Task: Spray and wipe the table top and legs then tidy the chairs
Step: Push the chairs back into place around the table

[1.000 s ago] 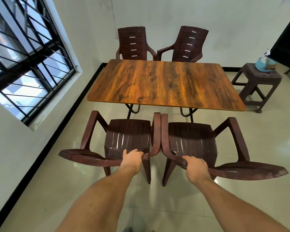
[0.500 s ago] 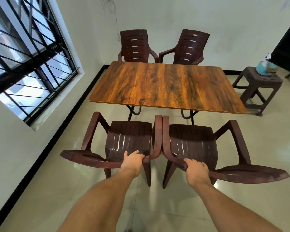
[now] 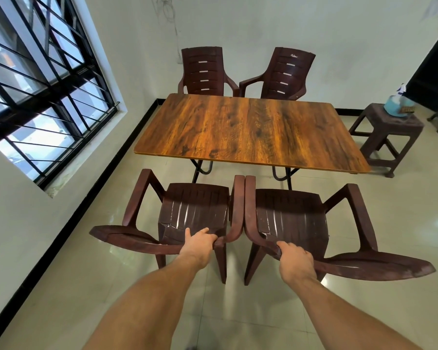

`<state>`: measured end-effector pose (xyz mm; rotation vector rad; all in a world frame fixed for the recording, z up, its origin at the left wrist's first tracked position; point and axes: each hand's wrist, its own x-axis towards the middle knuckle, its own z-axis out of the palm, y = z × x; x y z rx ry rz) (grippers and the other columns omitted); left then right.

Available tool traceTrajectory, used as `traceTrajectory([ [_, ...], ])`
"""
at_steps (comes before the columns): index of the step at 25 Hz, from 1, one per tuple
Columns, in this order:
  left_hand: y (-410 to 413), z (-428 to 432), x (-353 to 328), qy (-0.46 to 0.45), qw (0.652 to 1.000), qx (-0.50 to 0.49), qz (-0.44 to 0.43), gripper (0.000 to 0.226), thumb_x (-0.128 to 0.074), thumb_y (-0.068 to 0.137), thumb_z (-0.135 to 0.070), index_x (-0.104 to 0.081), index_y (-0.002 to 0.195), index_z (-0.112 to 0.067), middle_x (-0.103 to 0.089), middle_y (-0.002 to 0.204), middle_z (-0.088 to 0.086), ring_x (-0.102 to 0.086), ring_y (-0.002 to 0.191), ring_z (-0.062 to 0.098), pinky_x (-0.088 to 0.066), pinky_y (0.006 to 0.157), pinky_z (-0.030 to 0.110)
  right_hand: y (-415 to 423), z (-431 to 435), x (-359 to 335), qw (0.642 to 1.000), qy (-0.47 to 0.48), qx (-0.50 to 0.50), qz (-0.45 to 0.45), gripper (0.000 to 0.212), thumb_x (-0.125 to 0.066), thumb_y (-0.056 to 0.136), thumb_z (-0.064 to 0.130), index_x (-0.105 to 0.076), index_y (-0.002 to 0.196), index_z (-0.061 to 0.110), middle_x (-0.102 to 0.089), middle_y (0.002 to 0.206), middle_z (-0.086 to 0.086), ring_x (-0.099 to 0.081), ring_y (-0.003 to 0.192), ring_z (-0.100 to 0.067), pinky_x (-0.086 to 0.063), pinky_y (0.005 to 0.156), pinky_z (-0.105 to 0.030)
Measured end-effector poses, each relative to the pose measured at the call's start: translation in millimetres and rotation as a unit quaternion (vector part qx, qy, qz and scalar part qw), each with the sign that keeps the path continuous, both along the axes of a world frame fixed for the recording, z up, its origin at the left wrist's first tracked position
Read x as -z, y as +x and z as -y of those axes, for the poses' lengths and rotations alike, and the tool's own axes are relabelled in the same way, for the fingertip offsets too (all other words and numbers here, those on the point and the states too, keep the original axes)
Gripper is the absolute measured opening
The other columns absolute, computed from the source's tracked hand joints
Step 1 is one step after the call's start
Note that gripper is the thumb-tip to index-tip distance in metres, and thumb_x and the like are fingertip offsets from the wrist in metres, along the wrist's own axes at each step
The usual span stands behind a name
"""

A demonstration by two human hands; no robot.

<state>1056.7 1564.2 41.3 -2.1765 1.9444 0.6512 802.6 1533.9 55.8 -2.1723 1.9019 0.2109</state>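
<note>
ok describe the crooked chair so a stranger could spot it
Look across the wooden table to the far wall, where two brown chairs stand. It is the right-hand chair: turned at an angle, with a white mark near its top, while the left-hand chair faces the table squarely.

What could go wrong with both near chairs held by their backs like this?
The left dark brown plastic armchair looks cracked beside the left grip; it might split. Its inner armrest seems to touch the right dark brown plastic armchair's, so they may snag. Pushed in, both could bump the black metal table legs.
</note>
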Motion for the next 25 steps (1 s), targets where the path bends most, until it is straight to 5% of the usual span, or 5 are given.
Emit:
traceTrajectory([
  [25, 6, -11, -4, 0.006, 1.000, 0.020, -0.010, 0.064, -0.046, 0.093, 0.011, -0.051, 0.145, -0.024, -0.049, 0.156, 0.005, -0.015, 0.158, 0.016, 0.007, 0.126, 0.060, -1, -5, 4, 0.999, 0.006, -0.031, 0.030, 0.047, -0.039, 0.095, -0.001, -0.057, 0.126, 0.030, -0.062, 0.115, 0.006, -0.056, 0.111, -0.019, -0.038, 0.104, -0.035],
])
